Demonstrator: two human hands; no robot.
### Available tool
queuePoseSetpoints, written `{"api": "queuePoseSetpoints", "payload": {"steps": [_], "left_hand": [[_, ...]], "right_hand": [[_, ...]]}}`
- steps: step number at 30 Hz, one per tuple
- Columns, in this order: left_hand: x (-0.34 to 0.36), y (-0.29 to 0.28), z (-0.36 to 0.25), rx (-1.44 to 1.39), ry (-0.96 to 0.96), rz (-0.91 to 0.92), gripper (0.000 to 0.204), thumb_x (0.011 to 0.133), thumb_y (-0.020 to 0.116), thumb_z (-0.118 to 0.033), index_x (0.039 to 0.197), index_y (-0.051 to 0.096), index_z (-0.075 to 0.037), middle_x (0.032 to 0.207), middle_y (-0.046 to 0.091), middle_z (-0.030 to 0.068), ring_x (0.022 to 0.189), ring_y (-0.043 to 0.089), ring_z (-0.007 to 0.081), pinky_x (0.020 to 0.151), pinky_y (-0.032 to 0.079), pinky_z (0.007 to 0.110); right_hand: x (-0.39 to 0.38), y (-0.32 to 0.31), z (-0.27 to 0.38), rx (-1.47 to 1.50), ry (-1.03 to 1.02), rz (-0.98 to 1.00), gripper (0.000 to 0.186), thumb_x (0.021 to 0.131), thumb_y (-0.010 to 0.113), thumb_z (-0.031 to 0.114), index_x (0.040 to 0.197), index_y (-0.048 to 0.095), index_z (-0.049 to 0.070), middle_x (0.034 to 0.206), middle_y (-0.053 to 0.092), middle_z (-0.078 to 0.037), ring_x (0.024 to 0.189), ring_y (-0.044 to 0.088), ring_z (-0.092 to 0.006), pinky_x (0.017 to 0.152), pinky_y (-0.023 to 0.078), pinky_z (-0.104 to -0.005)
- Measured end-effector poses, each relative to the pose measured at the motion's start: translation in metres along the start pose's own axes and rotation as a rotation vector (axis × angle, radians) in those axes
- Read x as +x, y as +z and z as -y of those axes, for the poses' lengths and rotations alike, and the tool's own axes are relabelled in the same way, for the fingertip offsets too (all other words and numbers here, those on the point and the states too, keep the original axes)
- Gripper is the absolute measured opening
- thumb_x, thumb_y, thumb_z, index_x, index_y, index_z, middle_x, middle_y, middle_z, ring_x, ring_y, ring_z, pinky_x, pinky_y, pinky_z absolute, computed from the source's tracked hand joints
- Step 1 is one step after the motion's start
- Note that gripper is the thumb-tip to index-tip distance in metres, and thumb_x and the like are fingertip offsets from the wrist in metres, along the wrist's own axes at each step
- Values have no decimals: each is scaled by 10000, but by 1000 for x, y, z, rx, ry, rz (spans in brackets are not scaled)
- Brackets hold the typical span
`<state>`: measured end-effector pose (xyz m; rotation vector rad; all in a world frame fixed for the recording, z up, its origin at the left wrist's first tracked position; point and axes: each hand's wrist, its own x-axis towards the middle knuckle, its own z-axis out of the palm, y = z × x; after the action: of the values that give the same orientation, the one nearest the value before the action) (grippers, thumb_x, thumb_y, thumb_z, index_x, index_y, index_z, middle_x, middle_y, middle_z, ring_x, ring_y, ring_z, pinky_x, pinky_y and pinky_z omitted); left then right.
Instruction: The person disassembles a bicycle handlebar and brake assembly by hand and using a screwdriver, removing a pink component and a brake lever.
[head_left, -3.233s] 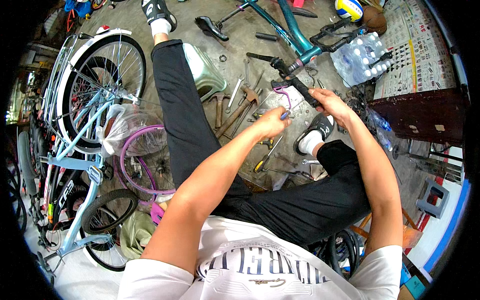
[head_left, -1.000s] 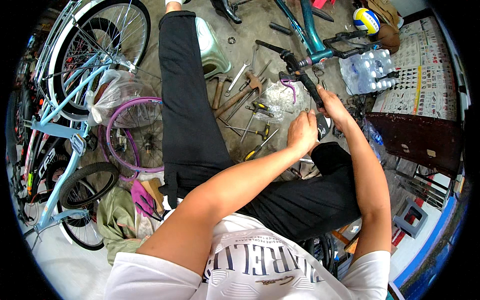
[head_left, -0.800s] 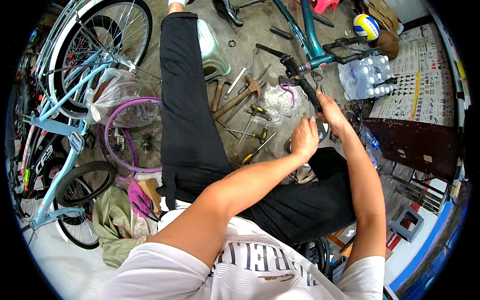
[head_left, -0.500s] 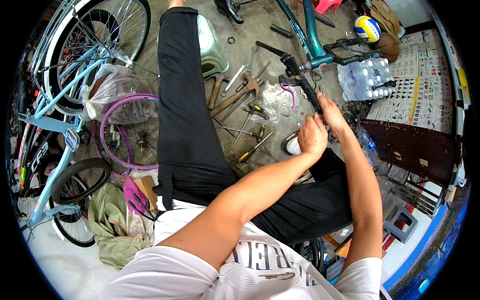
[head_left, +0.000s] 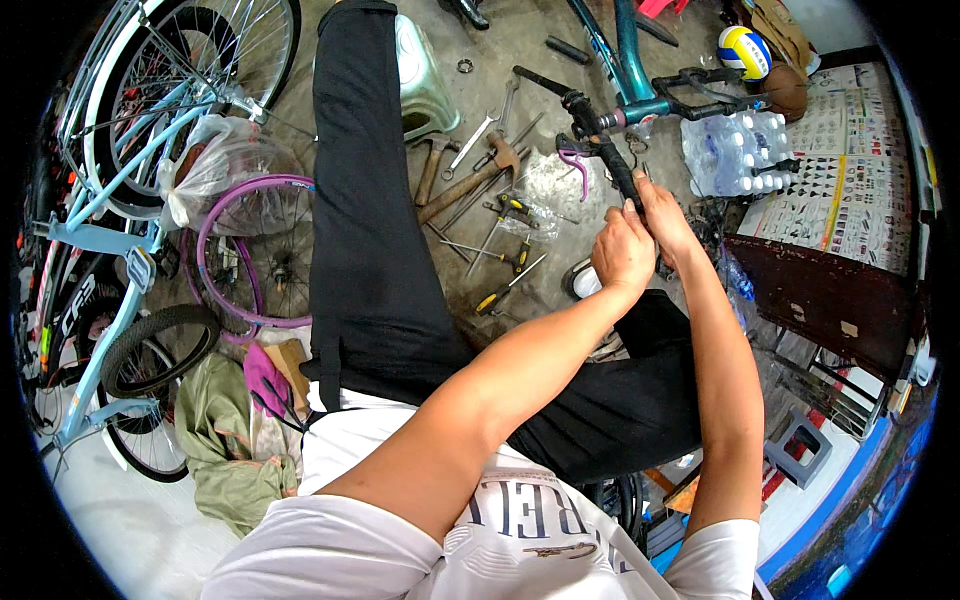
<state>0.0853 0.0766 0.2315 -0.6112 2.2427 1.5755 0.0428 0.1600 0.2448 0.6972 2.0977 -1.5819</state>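
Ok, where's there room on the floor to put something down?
There's a bare patch between the metal ring and the short black tube. A smaller gap lies between the yellow-handled screwdriver and the shoe. It's crowded between the stool and the handlebar, where hammers and wrenches lie.

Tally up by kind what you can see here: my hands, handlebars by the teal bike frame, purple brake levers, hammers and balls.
Hands: 2
Handlebar: 1
Purple brake lever: 1
Hammers: 2
Balls: 2
Total: 8
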Motion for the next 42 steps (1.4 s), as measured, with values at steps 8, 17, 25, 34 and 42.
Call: {"api": "queuePoseSetpoints", "payload": {"steps": [8, 17, 25, 34, 42], "left_hand": [[3, -8, -14, 15, -77, 39, 518, 1065, 342, -405, 995, 627, 21, 966, 693, 298, 941, 643, 510, 837, 477, 582], [13, -18, -18, 51, -77, 96, 566, 1057, 350, -426, 1013, 672, 37, 1022, 687, 315, 1003, 640, 506, 897, 479, 570], [103, -83, 11, 206, 77, 453, 604, 1036, 423, -506, 923, 718, 8, 827, 689, 235, 782, 692, 377, 720, 543, 499], [52, -88, -3, 236, 143, 153, 509, 1023, 432, -413, 1036, 604, 66, 963, 679, 339, 949, 649, 524, 878, 489, 588], [6, -46, 28, 168, 66, 348, 463, 1027, 438, -367, 1050, 567, 77, 981, 658, 363, 981, 631, 532, 880, 473, 587]], "right_hand": [[2, -4, 0, -70, 32, -10, 514, 1062, 462, 489, 1014, 642, 10, 921, 613, -46, 838, 524, -137, 784, 467, -324], [6, -5, -6, -82, -45, -15, 571, 1029, 485, 494, 1019, 642, -54, 888, 615, -79, 808, 528, -159, 752, 464, -339], [-1, -4, 5, -133, 56, -10, 579, 1009, 471, 585, 945, 635, 33, 736, 527, -5, 629, 435, -120, 576, 350, -288], [2, -2, -5, -48, 65, -28, 515, 1012, 477, 604, 950, 584, 104, 676, 459, 37, 532, 359, -78, 486, 261, -263], [8, -6, -8, -116, 159, -29, 666, 998, 480, 617, 1302, 613, 40, 1103, 641, -50, 827, 538, -166, 714, 446, -300]]}}
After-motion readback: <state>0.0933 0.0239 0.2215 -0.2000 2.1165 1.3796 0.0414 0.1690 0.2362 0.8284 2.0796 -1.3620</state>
